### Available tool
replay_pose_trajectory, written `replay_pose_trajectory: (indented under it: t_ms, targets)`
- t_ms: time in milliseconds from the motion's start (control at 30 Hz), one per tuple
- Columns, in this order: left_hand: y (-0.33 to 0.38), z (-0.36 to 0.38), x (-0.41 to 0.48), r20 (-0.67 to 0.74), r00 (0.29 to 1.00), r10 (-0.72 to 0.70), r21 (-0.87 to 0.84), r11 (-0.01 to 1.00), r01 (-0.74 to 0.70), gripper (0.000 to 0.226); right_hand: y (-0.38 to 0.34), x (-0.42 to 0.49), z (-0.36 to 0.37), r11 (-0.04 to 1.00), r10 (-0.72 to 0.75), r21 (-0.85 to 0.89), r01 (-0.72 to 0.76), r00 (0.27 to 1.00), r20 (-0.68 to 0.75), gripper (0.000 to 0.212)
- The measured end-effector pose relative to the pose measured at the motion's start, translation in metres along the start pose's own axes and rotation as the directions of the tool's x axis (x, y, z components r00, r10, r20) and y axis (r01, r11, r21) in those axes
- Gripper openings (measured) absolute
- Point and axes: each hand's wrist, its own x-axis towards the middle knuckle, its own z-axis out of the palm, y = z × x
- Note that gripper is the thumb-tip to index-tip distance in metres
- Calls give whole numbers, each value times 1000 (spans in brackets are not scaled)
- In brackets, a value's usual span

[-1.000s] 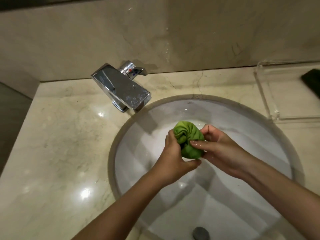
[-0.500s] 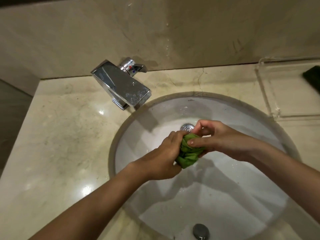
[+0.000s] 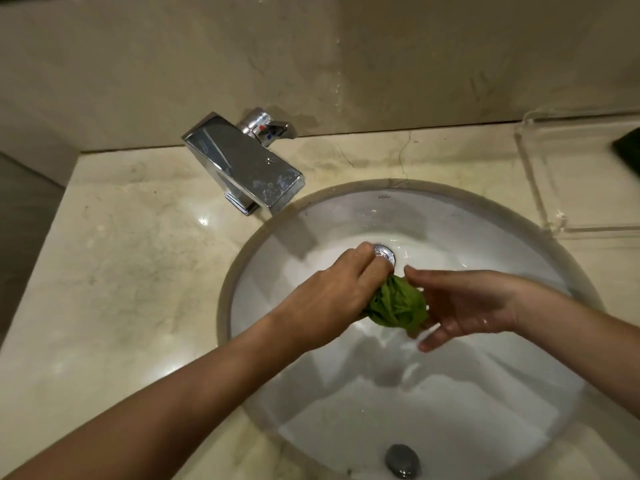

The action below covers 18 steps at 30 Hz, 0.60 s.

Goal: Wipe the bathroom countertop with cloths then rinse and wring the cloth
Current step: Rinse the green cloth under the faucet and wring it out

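A bunched, wet green cloth [image 3: 398, 306] hangs over the white sink basin [image 3: 467, 233]. My left hand [image 3: 332, 296] grips its upper left end with curled fingers, knuckles near the chrome drain [image 3: 385, 252]. My right hand [image 3: 464, 306] is beside the cloth on the right with fingers spread and straight, its fingertips just touching the cloth's lower edge. The beige marble countertop [image 3: 121, 271] surrounds the basin.
A square chrome faucet [image 3: 242, 168] with a lever handle [image 3: 268, 128] stands at the back left of the basin. A clear acrylic tray [image 3: 571, 188] sits on the counter at right, holding a dark object [image 3: 628, 145]. An overflow cap [image 3: 401, 460] shows at the basin's near wall.
Both hands were twisting the balled cloth together. My right hand has since let go and opened, while my left hand keeps the cloth lower in the basin.
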Motion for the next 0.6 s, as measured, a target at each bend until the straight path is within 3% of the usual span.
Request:
replay_pose_trajectory:
  t_ms: [67, 133, 333, 400, 500, 600]
  targets:
    - [1, -5, 6, 44, 999, 26, 81, 996, -30, 59, -1, 1, 1, 982, 110, -162, -97, 991, 73, 81]
    - [-6, -4, 9, 72, 994, 84, 164, 982, -95, 59, -5, 1, 5, 939, 158, -325, -115, 981, 112, 80]
    - [-13, 2, 18, 95, 969, 229, 280, 928, -247, 53, -7, 9, 25, 799, 159, -559, -219, 975, -156, 29]
    - [-11, 3, 17, 126, 955, 268, 278, 915, -293, 46, -3, 13, 28, 721, 101, -647, -248, 961, -256, 28]
    - [-5, 0, 19, 219, 960, 177, 264, 936, -233, 34, 5, 21, 36, 501, -182, -819, -280, 891, -415, 30]
    - [-2, 0, 25, 385, 909, -157, 282, 958, 46, 29, 5, 22, 38, 17, -522, -925, -381, 785, -333, 35]
